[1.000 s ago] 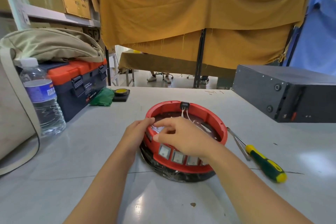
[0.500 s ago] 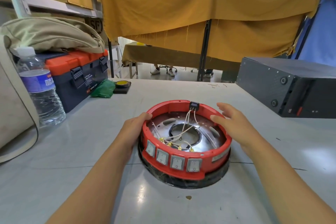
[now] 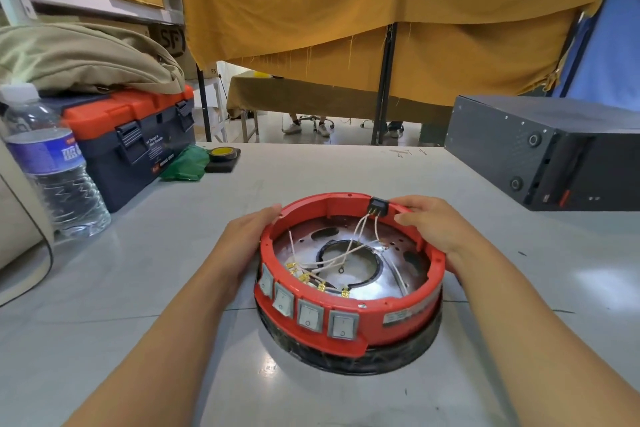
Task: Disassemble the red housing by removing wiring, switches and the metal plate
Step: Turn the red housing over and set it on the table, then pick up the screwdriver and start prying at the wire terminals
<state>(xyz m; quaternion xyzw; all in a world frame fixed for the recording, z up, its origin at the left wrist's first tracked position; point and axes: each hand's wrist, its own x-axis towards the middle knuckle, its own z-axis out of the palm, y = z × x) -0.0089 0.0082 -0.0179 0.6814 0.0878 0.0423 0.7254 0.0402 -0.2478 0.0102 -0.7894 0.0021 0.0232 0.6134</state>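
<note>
Change since earlier frame: right hand (image 3: 433, 229) has moved from the housing's right side to its far right rim, beside the black connector (image 3: 378, 207); left hand (image 3: 247, 239) stays on the left wall.
Red housing (image 3: 349, 288): sits on the grey table (image 3: 138, 288), near its middle, upon a black ring base (image 3: 363, 362).
Left hand: fingers nearly straight, laid flat against the outer wall; grips nothing.
Right hand: fingers curled over the rim, thumb inside, holding the housing.
Switches (image 3: 308, 314): four rocker units in the front wall (all seated).
Wiring (image 3: 349, 250): white leads run from the connector to brass terminals behind the switches.
Metal plate (image 3: 360, 270): lies inside, on the floor of the housing.
Surroundings: toolbox (image 3: 138, 135) and water bottle (image 3: 52, 170) at left; black case (image 3: 554, 149) at right.
</note>
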